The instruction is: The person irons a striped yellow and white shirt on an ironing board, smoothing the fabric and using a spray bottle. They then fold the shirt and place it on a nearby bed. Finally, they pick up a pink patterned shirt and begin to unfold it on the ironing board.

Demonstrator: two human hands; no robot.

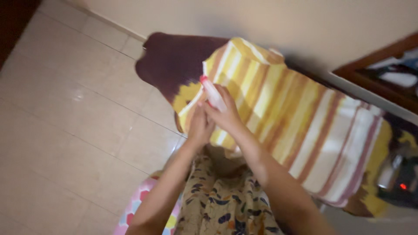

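right hand (226, 114): yours, closed round a slim white bottle (214, 95) with a red cap (203, 79); bottle tilts up and to the left, cap end sticking out past your fingers.
left hand (199, 126): yours, pressed against the right hand at the bottle's lower end; fingers curled, but blur hides whether they actually grip the bottle, can't tell.
bottle position: held in the air, just in front of the near corner of the striped cloth (300, 122); looks very close to the cloth, contact can't be told.
striped cloth: yellow, white and brownish-red stripes, draped over a long raised surface running from upper middle to lower right; what's under it is hidden.
dark brown patch (174, 61): dark brown part at the cloth's far left end, next to yellow blotches; whether it's the same cloth or the surface beneath, unclear.
your clothing: patterned fabric (217, 204), beige with dark blue and orange shapes, below your arms.
pink item (137, 204): pink with coloured patches, low left by your left arm, partly cut off.
floor (65, 109): pale glossy tiles, left half.
wall (261, 21): plain cream, along the top.
right edge: dark wooden frame (379, 56), blurred.
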